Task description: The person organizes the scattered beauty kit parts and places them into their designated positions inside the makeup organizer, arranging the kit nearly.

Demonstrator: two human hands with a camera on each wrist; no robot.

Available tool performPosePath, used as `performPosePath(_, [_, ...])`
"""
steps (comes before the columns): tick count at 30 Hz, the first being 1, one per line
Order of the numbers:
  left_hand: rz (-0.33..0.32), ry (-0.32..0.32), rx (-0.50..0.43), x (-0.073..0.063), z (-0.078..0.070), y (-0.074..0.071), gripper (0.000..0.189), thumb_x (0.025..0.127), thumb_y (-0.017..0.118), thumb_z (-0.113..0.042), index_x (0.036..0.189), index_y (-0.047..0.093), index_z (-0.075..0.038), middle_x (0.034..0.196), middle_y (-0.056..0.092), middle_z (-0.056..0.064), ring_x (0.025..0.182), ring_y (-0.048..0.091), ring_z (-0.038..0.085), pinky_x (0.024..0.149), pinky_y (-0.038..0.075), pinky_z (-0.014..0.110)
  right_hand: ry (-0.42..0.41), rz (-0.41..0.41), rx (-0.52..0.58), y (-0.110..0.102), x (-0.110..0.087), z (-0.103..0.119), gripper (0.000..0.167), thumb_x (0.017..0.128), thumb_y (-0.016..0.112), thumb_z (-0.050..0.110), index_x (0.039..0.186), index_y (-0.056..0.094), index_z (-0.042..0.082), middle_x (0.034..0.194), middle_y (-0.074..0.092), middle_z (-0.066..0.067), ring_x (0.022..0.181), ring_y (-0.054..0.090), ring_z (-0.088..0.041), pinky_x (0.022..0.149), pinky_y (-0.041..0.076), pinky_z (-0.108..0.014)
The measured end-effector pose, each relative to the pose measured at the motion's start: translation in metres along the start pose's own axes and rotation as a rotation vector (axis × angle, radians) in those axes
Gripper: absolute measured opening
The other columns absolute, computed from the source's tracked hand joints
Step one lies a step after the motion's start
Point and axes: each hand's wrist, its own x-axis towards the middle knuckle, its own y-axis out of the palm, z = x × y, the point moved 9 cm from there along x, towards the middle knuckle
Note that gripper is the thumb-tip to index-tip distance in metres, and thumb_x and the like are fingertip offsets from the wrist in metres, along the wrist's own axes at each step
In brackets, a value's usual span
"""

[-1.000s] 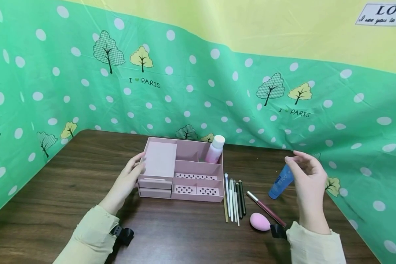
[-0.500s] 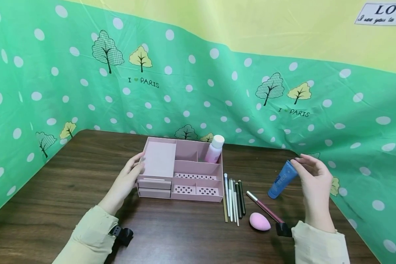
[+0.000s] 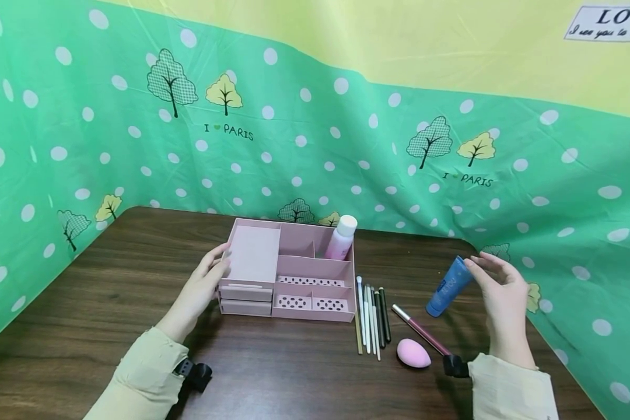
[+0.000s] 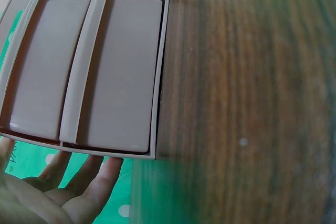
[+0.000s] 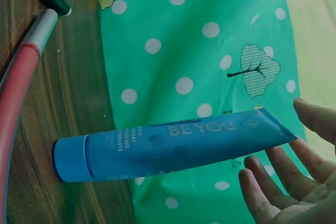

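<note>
A blue toothpaste tube (image 3: 447,287) stands on its cap at the right of the table, its flat end up. My right hand (image 3: 504,300) is at that end with thumb and fingers spread around it. In the right wrist view the thumb (image 5: 315,119) is apart from the tube, and fingertips reach close to its lower edge. My left hand (image 3: 196,291) rests its fairly straight fingers against the left side of a pink makeup organizer (image 3: 253,254). The left wrist view shows the fingertips along the wall beside its two drawers (image 4: 123,77).
A white-capped pink bottle (image 3: 341,238) stands in the organizer's back right compartment. Several makeup brushes (image 3: 373,318) lie along its right side. A dark red, silver-tipped stick (image 3: 422,329) and a pink makeup sponge (image 3: 413,353) lie nearer the right wrist. A green curtain (image 3: 294,146) hangs behind.
My right hand has moved slightly right and toward me, uncovering the tube's top end as the fingers loosened. The tube keeps its place, and the left hand and organizer stay still.
</note>
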Motion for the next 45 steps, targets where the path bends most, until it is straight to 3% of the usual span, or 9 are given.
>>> performPosePath(11, [-0.004, 0.003, 0.006, 0.001, 0.001, -0.001, 0.054, 0.106, 0.038, -0.041, 0.157, 0.026, -0.026, 0.149, 0.034, 0.015, 0.130, 0.042, 0.029, 0.092, 0.043, 0.034, -0.037, 0.032, 0.037, 0.003, 0.003, -0.003, 0.028, 0.086, 0.078, 0.020, 0.113, 0.071, 0.020, 0.084, 0.067, 0.023, 0.095, 0.053, 0.000, 0.069, 0.043, -0.009])
performPosePath(24, [0.002, -0.008, 0.022, -0.001, 0.001, 0.000, 0.055, 0.106, 0.039, -0.040, 0.157, 0.025, -0.027, 0.149, 0.033, 0.015, 0.131, 0.039, 0.028, 0.087, 0.041, 0.032, -0.005, 0.051, -0.049, 0.003, 0.006, -0.011, 0.027, 0.084, 0.080, 0.026, 0.110, 0.070, 0.024, 0.085, 0.063, 0.023, 0.078, 0.056, 0.000, 0.064, 0.046, -0.011])
performPosePath(32, [-0.004, -0.005, 0.019, 0.000, 0.001, 0.000, 0.055, 0.106, 0.039, -0.042, 0.157, 0.025, -0.027, 0.151, 0.032, 0.015, 0.131, 0.040, 0.029, 0.088, 0.042, 0.032, 0.007, 0.093, -0.188, 0.003, 0.006, -0.014, 0.034, 0.087, 0.076, 0.034, 0.117, 0.069, 0.019, 0.087, 0.058, 0.025, 0.078, 0.058, 0.005, 0.066, 0.049, -0.012])
performPosePath(39, [-0.004, 0.000, 0.016, 0.000, 0.000, 0.000, 0.055, 0.106, 0.039, -0.042, 0.157, 0.025, -0.026, 0.149, 0.034, 0.015, 0.129, 0.041, 0.029, 0.089, 0.043, 0.033, 0.015, 0.062, -0.144, 0.001, 0.006, -0.014, 0.011, 0.084, 0.079, 0.033, 0.092, 0.076, 0.026, 0.084, 0.061, 0.023, 0.076, 0.058, 0.001, 0.062, 0.049, -0.014])
performPosePath(45, [-0.003, -0.006, 0.020, -0.001, 0.000, 0.000, 0.055, 0.106, 0.038, -0.042, 0.157, 0.025, -0.027, 0.150, 0.033, 0.014, 0.129, 0.041, 0.028, 0.086, 0.042, 0.032, 0.014, 0.046, -0.114, 0.001, 0.004, -0.012, 0.011, 0.083, 0.080, 0.031, 0.091, 0.079, 0.024, 0.083, 0.063, 0.021, 0.073, 0.059, -0.001, 0.060, 0.049, -0.014])
